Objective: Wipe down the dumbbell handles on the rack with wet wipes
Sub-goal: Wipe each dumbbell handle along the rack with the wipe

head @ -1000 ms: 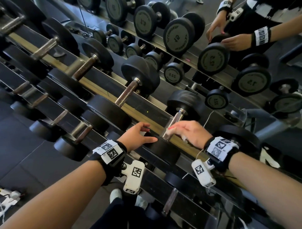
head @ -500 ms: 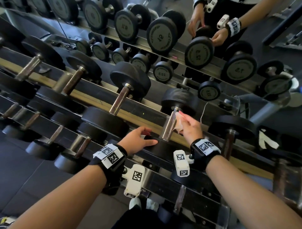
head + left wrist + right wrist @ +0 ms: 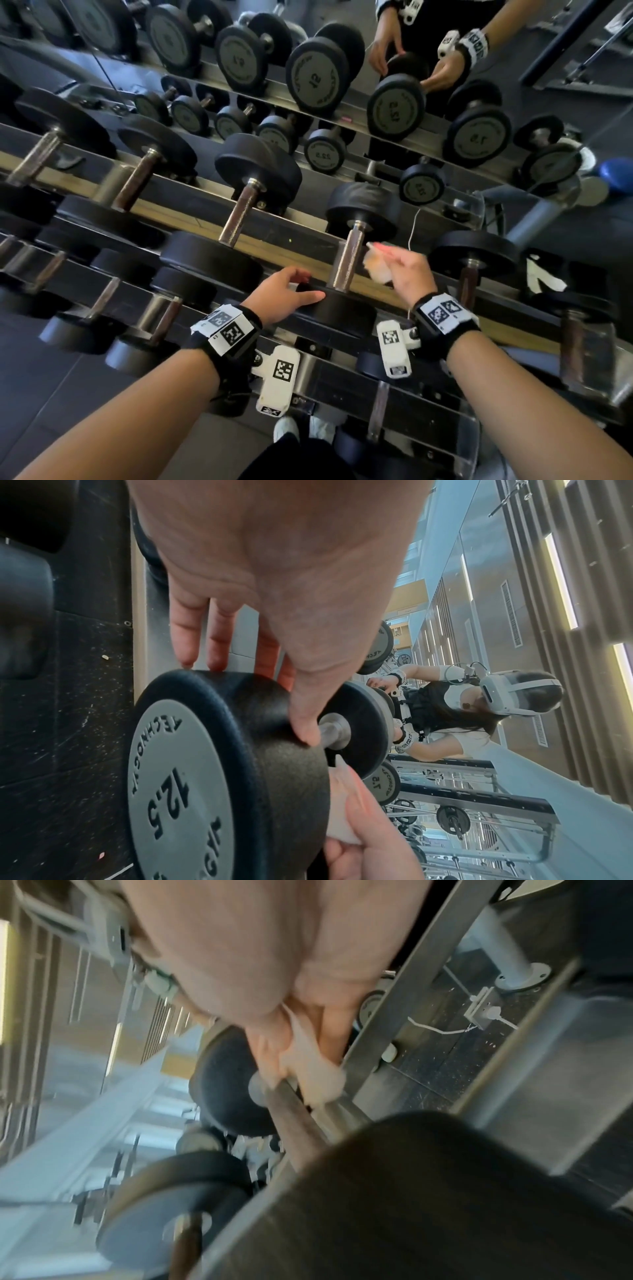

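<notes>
A 12.5 dumbbell lies across the top tier of the rack, and its steel handle [image 3: 347, 263] is bare in the head view. My left hand [image 3: 301, 287] rests on its near black head [image 3: 342, 311], fingers over the rim and thumb stretched along it. The left wrist view shows straight fingers [image 3: 212, 647] touching that head [image 3: 205, 777]. My right hand [image 3: 387, 260] pinches a crumpled white wet wipe [image 3: 378, 269] just right of the handle, apart from it. In the blurred right wrist view, the wipe [image 3: 315, 1069] hangs beside the handle [image 3: 294, 1123].
More dumbbells lie on either side, one to the left [image 3: 239, 216] and one to the right [image 3: 467, 284]. A lower tier [image 3: 342, 380] sits nearer my legs. A mirror behind the rack reflects the person's hands [image 3: 428, 51]. A white cable [image 3: 412, 226] hangs behind.
My right hand slid the wipe up the handle from its near end, then came off to the handle's right side. My left hand stayed on the near head.
</notes>
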